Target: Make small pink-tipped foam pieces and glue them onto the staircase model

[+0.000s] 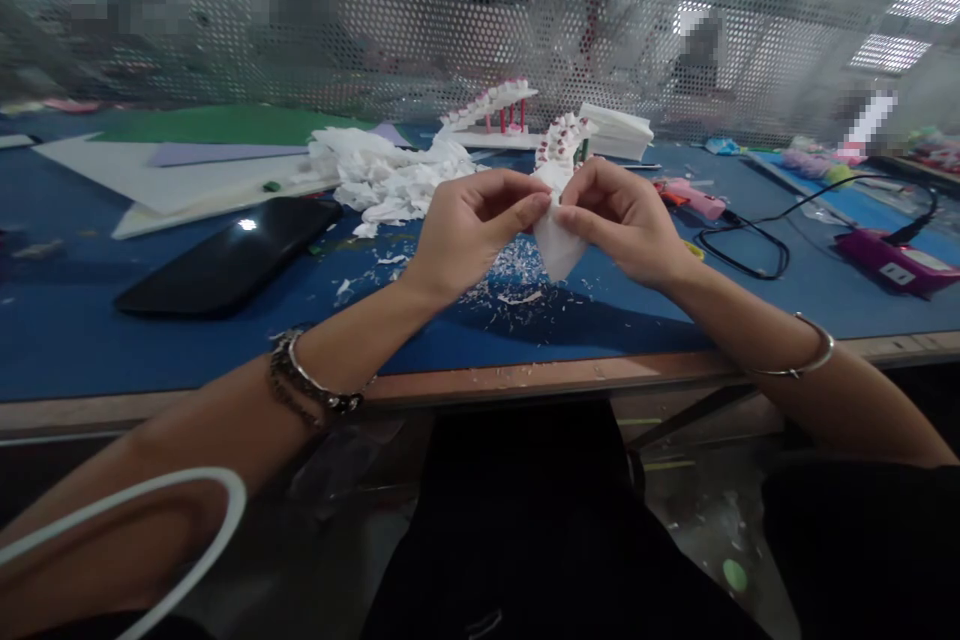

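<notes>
A thin white piece of tissue paper (pixel 561 245) hangs from the pinched fingertips of both hands, above the blue table. My left hand (pixel 476 225) grips its upper left part between thumb and forefinger. Close beside it, my right hand (pixel 619 218) pinches the same paper from the right. Small white shreds (pixel 521 275) lie scattered on the table below. Just behind the fingers stands a curved white piece dotted with dark red bits (pixel 561 135), its lower end hidden by the paper. To the left is a heap of crumpled white tissue (pixel 386 175).
A black phone (pixel 229 255) lies at left, near green and white sheets (pixel 202 124). A small white structure on red posts (pixel 491 115) stands at the back before a perforated metal screen (pixel 450 10). At right are a pink tool (pixel 694 198), a black cable (pixel 780 250) and a purple power box (pixel 896 260).
</notes>
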### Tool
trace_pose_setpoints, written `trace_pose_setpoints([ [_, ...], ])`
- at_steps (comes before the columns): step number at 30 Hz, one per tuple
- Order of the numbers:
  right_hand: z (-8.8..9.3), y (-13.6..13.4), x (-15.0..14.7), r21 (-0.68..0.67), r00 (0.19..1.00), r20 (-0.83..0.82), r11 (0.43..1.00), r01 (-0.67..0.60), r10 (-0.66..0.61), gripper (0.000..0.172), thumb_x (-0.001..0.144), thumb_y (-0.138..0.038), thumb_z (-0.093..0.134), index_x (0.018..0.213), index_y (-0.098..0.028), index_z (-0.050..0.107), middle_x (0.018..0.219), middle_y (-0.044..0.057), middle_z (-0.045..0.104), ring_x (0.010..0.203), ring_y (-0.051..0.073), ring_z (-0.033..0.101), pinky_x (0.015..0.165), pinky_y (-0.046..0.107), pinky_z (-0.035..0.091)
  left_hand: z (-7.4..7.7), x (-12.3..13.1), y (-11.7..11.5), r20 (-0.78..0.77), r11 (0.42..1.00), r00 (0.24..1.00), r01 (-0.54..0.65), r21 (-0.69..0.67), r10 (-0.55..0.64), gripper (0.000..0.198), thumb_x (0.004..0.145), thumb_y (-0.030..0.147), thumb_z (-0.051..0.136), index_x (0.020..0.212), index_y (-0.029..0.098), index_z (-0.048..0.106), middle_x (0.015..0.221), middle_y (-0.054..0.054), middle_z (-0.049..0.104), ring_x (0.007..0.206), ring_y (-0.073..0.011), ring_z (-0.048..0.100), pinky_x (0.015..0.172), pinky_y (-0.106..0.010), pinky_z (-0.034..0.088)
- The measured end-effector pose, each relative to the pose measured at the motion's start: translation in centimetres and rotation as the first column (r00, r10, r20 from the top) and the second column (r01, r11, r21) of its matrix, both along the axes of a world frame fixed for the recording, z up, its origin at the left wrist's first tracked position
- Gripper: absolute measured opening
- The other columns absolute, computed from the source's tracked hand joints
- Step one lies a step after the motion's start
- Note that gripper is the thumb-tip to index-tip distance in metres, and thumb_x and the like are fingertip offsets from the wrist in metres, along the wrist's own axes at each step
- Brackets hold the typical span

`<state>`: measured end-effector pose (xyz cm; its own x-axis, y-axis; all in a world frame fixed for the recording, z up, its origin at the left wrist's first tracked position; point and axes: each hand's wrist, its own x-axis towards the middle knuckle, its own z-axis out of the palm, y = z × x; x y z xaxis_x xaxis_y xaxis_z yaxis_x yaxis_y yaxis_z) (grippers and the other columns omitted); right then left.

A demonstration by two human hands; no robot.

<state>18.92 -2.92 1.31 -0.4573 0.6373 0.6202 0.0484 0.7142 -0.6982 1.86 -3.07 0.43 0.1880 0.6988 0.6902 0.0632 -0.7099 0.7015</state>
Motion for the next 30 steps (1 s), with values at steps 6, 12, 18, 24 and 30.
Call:
trace_pose_setpoints([
  [6, 0.3, 0.6, 0.4, 0.074, 0.998, 0.004, 0.996, 0.054, -0.055, 0.021, 0.072, -0.033, 0.066, 0.069, -0.016, 0.055, 0.066, -0.003, 0.052, 0.059, 0.006, 0.046, 0.053, 0.021, 0.040, 0.0, 0.0, -0.5, -0.094, 0.993, 0.990, -0.098, 0.059, 0.103, 0.022, 0.072, 0.036, 0.064, 0.081, 0.017, 0.070, 0.078, -0.003, 0.070, 0.073, -0.0135, 0.062, 0.066, -0.024, 0.049],
  [12, 0.3, 0.7, 0.6, 0.030, 0.998, 0.045, 0.999, 0.038, -0.040, 0.029, 0.069, -0.038, 0.067, 0.063, -0.015, 0.050, 0.060, -0.003, 0.050, 0.054, 0.005, 0.041, 0.045, 0.018, 0.033, 0.3, 0.0, -0.6, -0.072, 0.996, 0.993, 0.090, 0.020, -0.089, 0.012, 0.069, 0.026, 0.069, 0.076, 0.016, 0.069, 0.075, -0.002, 0.069, 0.070, -0.0118, 0.062, 0.064, -0.022, 0.050],
  [18, 0.4, 0.4, 0.5, 0.062, 0.998, 0.047, 0.997, 0.035, -0.038, 0.028, 0.070, -0.037, 0.066, 0.066, -0.015, 0.050, 0.061, -0.004, 0.049, 0.054, 0.003, 0.042, 0.045, 0.016, 0.035, 0.3, 0.0, -0.2, 0.012, 0.979, 0.981, 0.193, -0.059, -0.193, 0.009, 0.068, 0.020, 0.068, 0.073, 0.012, 0.067, 0.066, 0.000, 0.065, 0.061, -0.0067, 0.058, 0.059, -0.018, 0.048],
  [24, 0.2, -0.1, 0.3, 0.116, 0.997, 0.055, 0.992, 0.049, -0.056, 0.025, 0.073, -0.033, 0.064, 0.088, -0.019, 0.049, 0.069, -0.005, 0.050, 0.062, 0.005, 0.049, 0.054, 0.016, 0.043, 0.1, 0.2, 0.2, 0.088, 0.987, 0.988, 0.132, -0.087, -0.124, 0.004, 0.067, 0.014, 0.067, 0.071, 0.013, 0.066, 0.064, 0.001, 0.063, 0.057, -0.0052, 0.055, 0.054, -0.017, 0.046],
  [30, 0.2, -0.4, 0.3, 0.329, 0.981, 0.089, 0.934, 0.136, -0.174, 0.014, 0.078, -0.026, 0.058, 0.090, -0.018, 0.057, 0.081, -0.001, 0.059, 0.073, 0.007, 0.055, 0.062, 0.019, 0.046, 0.2, 0.1, 0.2, 0.116, 0.980, 0.985, 0.144, -0.136, -0.128, 0.012, 0.067, 0.023, 0.068, 0.073, 0.013, 0.065, 0.063, 0.001, 0.062, 0.056, -0.0053, 0.055, 0.054, -0.018, 0.048],
])
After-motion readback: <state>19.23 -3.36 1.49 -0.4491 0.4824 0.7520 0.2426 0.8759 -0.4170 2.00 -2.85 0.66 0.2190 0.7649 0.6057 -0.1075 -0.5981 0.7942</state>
